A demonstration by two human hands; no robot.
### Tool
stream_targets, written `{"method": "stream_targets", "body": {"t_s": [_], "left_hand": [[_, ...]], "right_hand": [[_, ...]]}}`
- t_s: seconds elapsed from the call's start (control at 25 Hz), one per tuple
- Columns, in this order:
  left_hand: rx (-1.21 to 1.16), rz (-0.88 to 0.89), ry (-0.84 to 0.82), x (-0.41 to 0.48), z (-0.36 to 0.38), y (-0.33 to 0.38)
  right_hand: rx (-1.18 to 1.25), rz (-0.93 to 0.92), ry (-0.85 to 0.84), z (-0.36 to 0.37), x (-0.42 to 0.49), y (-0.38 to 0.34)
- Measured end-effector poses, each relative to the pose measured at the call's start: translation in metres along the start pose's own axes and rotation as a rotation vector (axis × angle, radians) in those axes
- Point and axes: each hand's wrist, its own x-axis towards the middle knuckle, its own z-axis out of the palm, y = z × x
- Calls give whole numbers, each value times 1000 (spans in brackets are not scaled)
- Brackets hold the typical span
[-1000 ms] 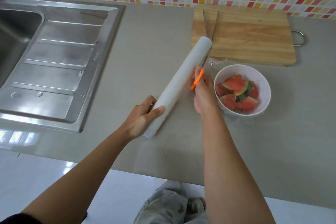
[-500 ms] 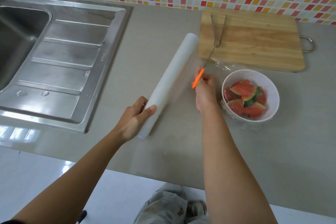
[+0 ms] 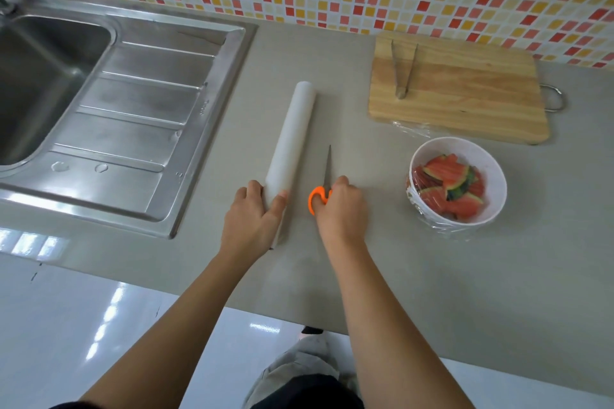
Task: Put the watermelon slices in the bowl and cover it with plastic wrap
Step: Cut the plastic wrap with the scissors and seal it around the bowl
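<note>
A white bowl [image 3: 495, 176] stands on the grey counter at the right, holding several red watermelon slices [image 3: 447, 188]. Clear plastic wrap [image 3: 432, 226] clings over the bowl's left side and bunches at its base. The white roll of plastic wrap [image 3: 292, 136] lies on the counter left of centre, and my left hand [image 3: 252, 219] grips its near end. My right hand [image 3: 342, 209] holds orange-handled scissors [image 3: 324, 183] flat on the counter just right of the roll, blades shut and pointing away from me.
A wooden cutting board [image 3: 465, 96] with metal tongs [image 3: 402, 70] on it lies at the back right, behind the bowl. A steel sink [image 3: 99, 103] with drainboard fills the left. The tiled wall runs along the back; the counter's front edge is near my arms.
Both hands came down toward me and left. The roll, lifted and slanted a second ago, now lies on the counter; the scissors moved away from the bowl and rest beside the roll.
</note>
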Motion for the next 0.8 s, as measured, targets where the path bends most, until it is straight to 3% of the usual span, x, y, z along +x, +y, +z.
{"method": "stream_targets", "body": {"t_s": [0.2, 0.48, 0.72, 0.8], "left_hand": [[252, 42, 25, -4, 4, -6], [350, 50, 16, -8, 4, -6], [366, -15, 5, -15, 5, 6], [447, -47, 69, -18, 1, 15]], "right_hand": [[-7, 43, -15, 2, 0, -7], [93, 14, -14, -15, -6, -4], [258, -82, 296, -93, 29, 30], [314, -91, 389, -122, 47, 50]]}}
